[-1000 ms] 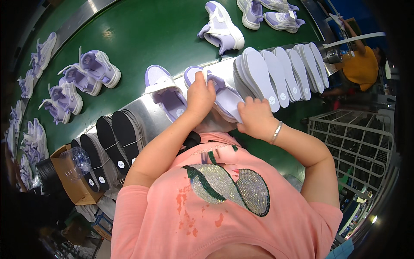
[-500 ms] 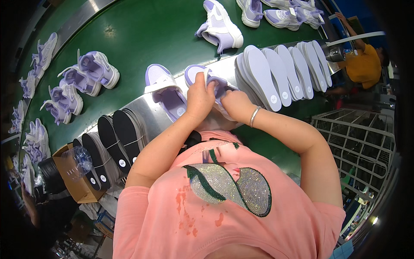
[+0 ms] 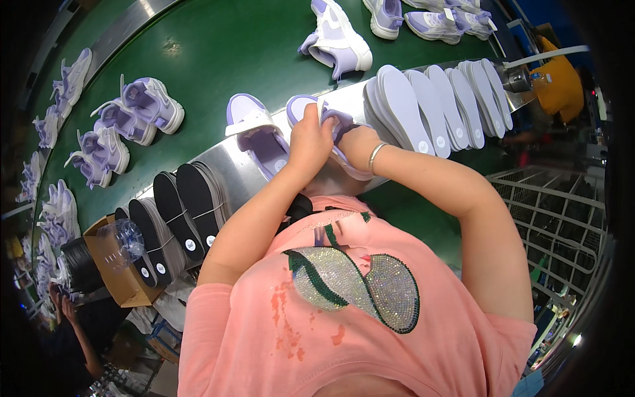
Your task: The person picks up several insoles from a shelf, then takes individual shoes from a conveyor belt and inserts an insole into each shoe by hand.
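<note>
A white and lavender sneaker rests on the metal ledge in front of me, toe pointing away. My left hand is closed on its upper near the opening, by the white strap. Into the shoe's opening reaches my right hand; its fingers are hidden inside. Just left of my hands stands a matching sneaker, its strap lying open across it and a lavender insole showing inside.
Stacks of pale lavender insoles line the ledge on the right, tied black insoles on the left. More sneakers sit on the green belt. A cardboard box is at lower left, a wire rack at right.
My right hand has gone further into the sneaker, its wrist shifting slightly left. My left hand keeps its hold. At far right, a person in yellow has lowered an arm.
</note>
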The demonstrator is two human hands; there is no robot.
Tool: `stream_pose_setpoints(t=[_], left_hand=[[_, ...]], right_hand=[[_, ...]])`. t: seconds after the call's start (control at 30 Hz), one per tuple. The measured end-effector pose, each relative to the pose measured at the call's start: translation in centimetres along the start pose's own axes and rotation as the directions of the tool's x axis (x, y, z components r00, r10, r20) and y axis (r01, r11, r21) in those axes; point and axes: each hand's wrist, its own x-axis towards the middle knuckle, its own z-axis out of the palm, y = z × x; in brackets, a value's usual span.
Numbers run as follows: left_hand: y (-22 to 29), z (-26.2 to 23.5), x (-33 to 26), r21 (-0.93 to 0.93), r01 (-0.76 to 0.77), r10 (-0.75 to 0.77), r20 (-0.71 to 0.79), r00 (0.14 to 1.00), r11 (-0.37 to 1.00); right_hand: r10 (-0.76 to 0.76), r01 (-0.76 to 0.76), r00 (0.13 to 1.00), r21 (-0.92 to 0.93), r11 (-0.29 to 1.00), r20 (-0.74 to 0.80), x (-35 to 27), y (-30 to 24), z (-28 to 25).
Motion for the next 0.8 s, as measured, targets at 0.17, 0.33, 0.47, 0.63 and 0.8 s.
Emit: stream_pose_setpoints(t=[0.17, 0.33, 0.47, 0.63, 0.8], left_hand=[[0.0, 0.3, 0.1, 0.070, 0.024, -0.025, 0.008, 1.000, 0.997], [-0.5, 0.7, 0.1, -0.013, 0.022, -0.022, 0.001, 1.000, 1.000], [-0.1, 1.0, 0.4, 0.009, 0.049, -0.049, 0.031, 0.998, 0.999], [-0.2, 0.2, -1.0, -0.046, 0.100, -0.098, 0.026, 0.995, 0.994], [0.1, 0.0, -1.3, -0.093, 0.101, -0.097, 0.041, 0.994, 0.991]], right_hand=[[-0.091, 0.086, 0.995, 0.107, 0.991, 0.049, -2.0, 0.6, -1.1], [-0.094, 0.072, 0.984, 0.148, 0.986, 0.154, -4.9, 1.0, -0.7], [-0.112, 0.083, 0.981, 0.176, 0.981, 0.161, -3.8, 2.3, 1.7], [-0.125, 0.303, 0.911, 0.432, 0.850, -0.394, -6.1, 3.1, -0.8], [0.042, 0.292, 0.838, 0.514, 0.807, -0.543, -8.8, 4.2, -4.7]])
